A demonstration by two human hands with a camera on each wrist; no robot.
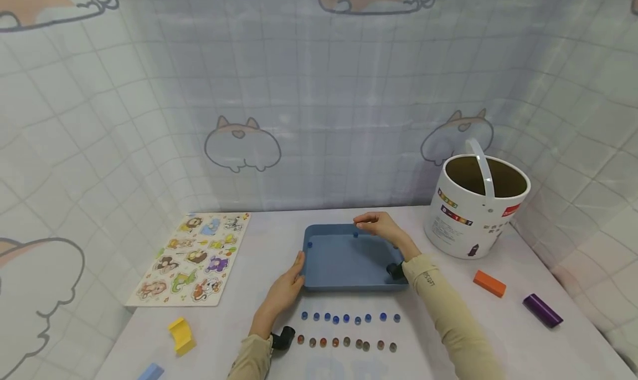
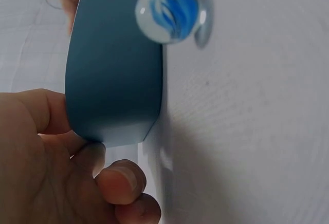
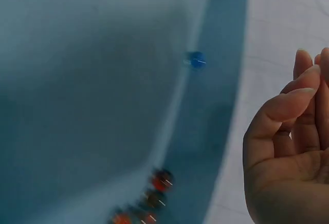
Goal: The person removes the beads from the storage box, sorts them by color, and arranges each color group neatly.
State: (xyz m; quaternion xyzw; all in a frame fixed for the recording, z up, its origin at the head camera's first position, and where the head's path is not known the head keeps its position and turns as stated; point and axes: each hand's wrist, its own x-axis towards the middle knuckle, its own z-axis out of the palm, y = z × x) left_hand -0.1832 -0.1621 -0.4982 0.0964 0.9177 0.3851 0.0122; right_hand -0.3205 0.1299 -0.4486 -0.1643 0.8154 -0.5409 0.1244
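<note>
The left hand (image 1: 286, 287) is gripping the near-left corner of the blue tray (image 1: 349, 261), thumb along the rim and fingers curling under the wall, as the left wrist view is showing. The tray is sitting in the middle of the table (image 1: 498, 324), just behind two rows of marbles: the blue marbles (image 1: 349, 317) nearer the tray, the brown marbles (image 1: 346, 343) closer to the person. The right hand (image 1: 381, 227) is hovering over the far rim, fingers drawn loosely together and holding nothing that I can make out; the right wrist view is showing them bent and relaxed. One blue marble (image 3: 195, 60) is lying against the inside wall, and another is sitting in the far-left corner. To my eye, steadying is the job here: keeping the left grip firm and the tray flat is what stops those marbles rolling, and any drop from the right hand is best kept low and close to the floor of the tray
</note>
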